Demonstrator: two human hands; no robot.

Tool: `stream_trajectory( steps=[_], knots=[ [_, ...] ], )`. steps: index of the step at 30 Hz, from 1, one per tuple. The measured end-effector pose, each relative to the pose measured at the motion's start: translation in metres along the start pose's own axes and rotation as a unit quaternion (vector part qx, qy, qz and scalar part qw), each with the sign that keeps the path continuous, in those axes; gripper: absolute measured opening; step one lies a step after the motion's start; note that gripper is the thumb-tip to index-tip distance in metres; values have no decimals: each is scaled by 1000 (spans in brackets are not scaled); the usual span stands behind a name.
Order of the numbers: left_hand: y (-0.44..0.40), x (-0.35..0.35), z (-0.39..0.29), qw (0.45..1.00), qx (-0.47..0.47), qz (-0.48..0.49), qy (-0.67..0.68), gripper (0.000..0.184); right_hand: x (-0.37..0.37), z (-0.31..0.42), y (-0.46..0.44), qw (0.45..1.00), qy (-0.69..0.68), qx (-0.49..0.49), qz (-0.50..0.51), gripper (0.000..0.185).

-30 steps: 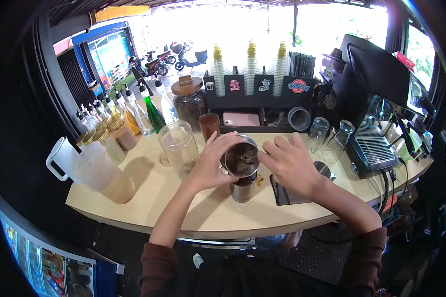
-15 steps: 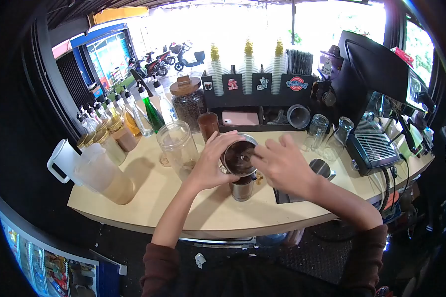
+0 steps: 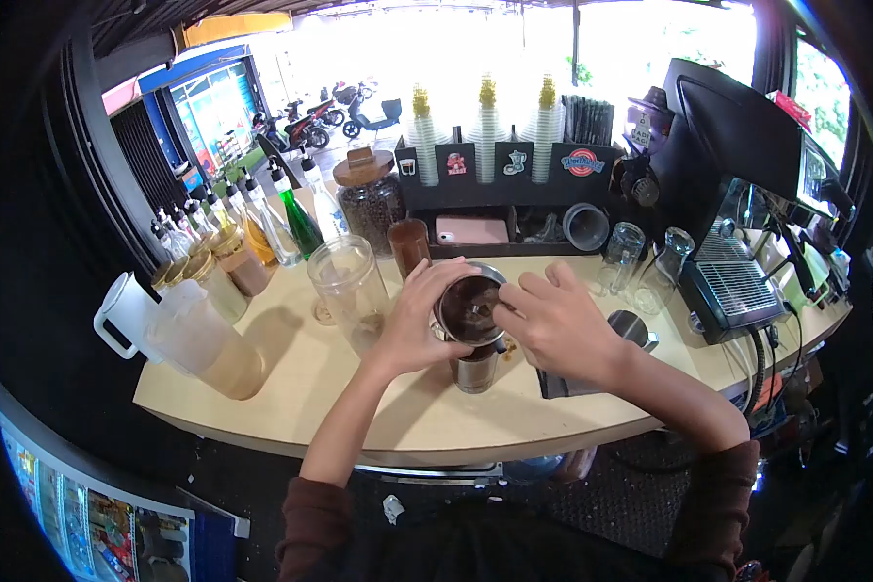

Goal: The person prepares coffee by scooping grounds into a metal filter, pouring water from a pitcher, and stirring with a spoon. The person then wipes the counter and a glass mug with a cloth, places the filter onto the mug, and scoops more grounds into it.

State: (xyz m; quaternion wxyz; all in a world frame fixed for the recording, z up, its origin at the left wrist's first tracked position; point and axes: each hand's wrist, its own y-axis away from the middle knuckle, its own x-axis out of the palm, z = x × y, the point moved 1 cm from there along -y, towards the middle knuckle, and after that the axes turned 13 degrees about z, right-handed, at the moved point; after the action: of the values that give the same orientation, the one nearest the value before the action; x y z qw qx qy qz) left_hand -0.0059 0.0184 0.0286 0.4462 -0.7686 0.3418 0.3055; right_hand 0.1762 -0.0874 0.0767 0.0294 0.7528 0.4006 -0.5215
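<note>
My left hand [image 3: 412, 325] is wrapped round a metal cup [image 3: 472, 308] with a dark brown inside, its mouth tilted toward me. At its right rim, my right hand [image 3: 558, 320] is closed, fingertips pinched together at the opening. Whatever the right fingers hold is hidden. Directly below the tilted cup, a second metal cup [image 3: 474, 372] stands upright on the counter, with something dark at its mouth. Behind my left hand are a clear plastic container [image 3: 344, 276] and a glass of brown liquid [image 3: 409, 244].
On the left stand a cloudy jug [image 3: 209, 344], a white pitcher [image 3: 124, 315] and several pump bottles [image 3: 299, 218]. A coffee bean jar [image 3: 371, 204] and a cup rack [image 3: 504, 165] line the back. To the right are glass carafes [image 3: 662, 276] and an espresso machine [image 3: 732, 281].
The right hand has shifted very slightly at the cup's rim. The left hand and both metal cups stay almost where they were.
</note>
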Motion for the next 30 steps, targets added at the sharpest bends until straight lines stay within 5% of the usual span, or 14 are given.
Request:
stream_trajectory(
  steps=[9,30],
  knots=[
    [7,14,-1,995,-18,-94,-22,82,-1,5,-2,999,-36,-14,36,21],
    [2,5,11,998,13,24,49,84,10,2,-8,997,-23,-44,60,12]
  ],
)
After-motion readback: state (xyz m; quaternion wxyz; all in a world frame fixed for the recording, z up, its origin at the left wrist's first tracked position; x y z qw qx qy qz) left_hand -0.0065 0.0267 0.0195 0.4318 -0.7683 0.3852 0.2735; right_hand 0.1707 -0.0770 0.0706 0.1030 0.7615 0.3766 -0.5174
